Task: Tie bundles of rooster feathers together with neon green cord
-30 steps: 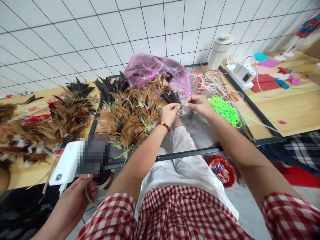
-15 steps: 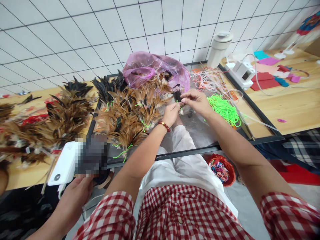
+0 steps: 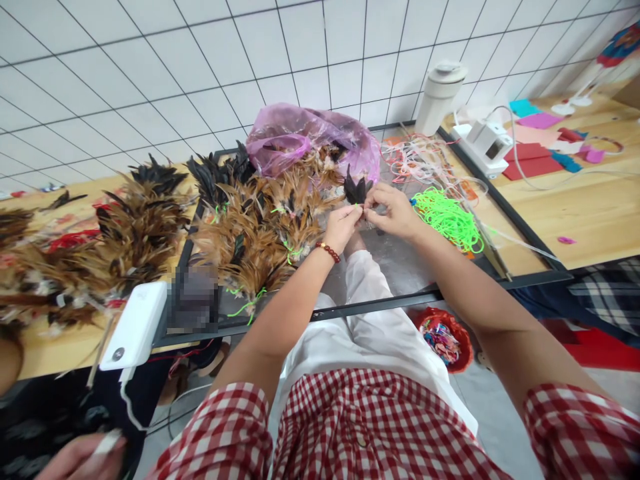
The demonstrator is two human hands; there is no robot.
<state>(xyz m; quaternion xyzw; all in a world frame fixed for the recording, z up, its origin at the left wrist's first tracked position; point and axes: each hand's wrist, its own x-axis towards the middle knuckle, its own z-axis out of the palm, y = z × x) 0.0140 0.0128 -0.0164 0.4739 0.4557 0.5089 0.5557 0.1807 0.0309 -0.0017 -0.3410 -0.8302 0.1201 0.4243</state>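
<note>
In front of me, over the glass tabletop, my left hand (image 3: pixel 343 227) is closed on the base of a small bunch of black feathers (image 3: pixel 356 189), whose tips fan upward. A bit of green cord shows at the fingertips. My right hand (image 3: pixel 393 210) meets it there with thumb and finger pinched together; what lies between them is too small to make out. Left of my hands spreads a pile of brown feather bunches (image 3: pixel 250 233), some tied with green cord. A heap of bright green cord (image 3: pixel 447 219) lies right of my right hand.
Behind the pile lies a pink plastic bag (image 3: pixel 320 127) of feathers. A white bottle (image 3: pixel 440 100) and a power strip (image 3: pixel 483 148) stand at the back right. A white power bank (image 3: pixel 134 325) rests at the left edge. Another person's hand (image 3: pixel 83 457) is at bottom left.
More of the black feathers now shows above my fingers, and my right fingers have come down to the bunch's base. The other person's hand has moved from the blurred-out item to the lower left.
</note>
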